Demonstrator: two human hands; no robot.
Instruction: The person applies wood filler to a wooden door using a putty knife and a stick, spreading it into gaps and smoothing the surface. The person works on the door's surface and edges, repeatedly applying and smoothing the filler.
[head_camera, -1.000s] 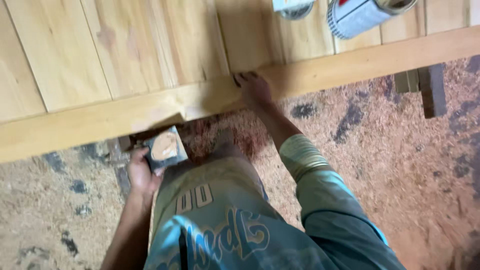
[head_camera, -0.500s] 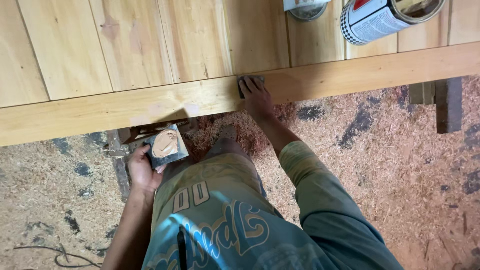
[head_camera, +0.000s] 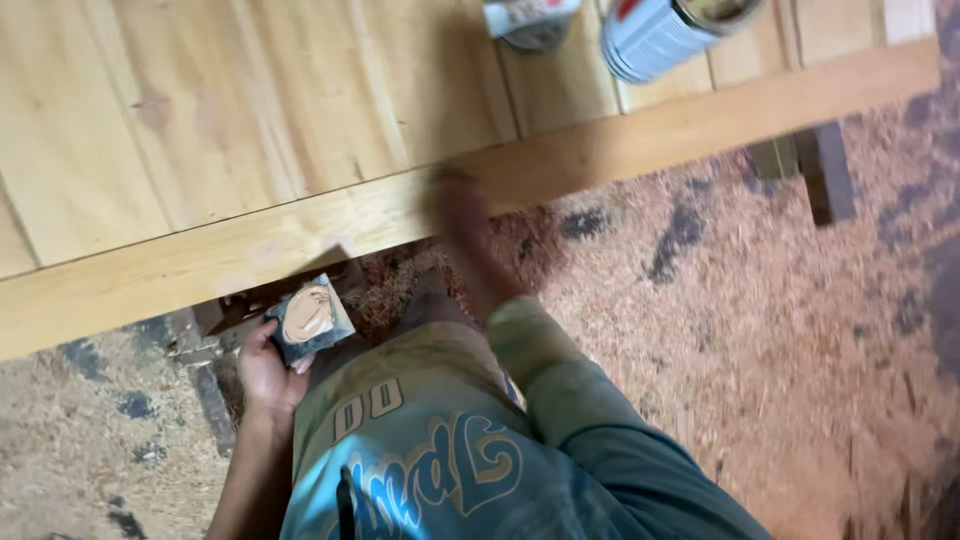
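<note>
My left hand (head_camera: 262, 372) holds a small dark square pad (head_camera: 310, 318) with a blob of tan putty on it, just below the front edge of the wooden tabletop. My right hand (head_camera: 462, 215) is blurred with motion and presses against the light wooden edge rail (head_camera: 620, 140) of the tabletop. Its fingers lie on the rail; I cannot tell whether something is under them. Both arms reach out past my light blue-green shirt (head_camera: 420, 460).
The plank tabletop (head_camera: 250, 110) fills the upper left. A metal tin (head_camera: 660, 35) lies on its side at the top, with a smaller tin (head_camera: 530, 22) beside it. Sawdust covers the floor (head_camera: 780, 350). A dark table leg (head_camera: 825, 170) stands at the right.
The view shifted, so the table sits more slanted. My right hand slid along the edge rail and is now blurred. My left hand still holds the putty pad.
</note>
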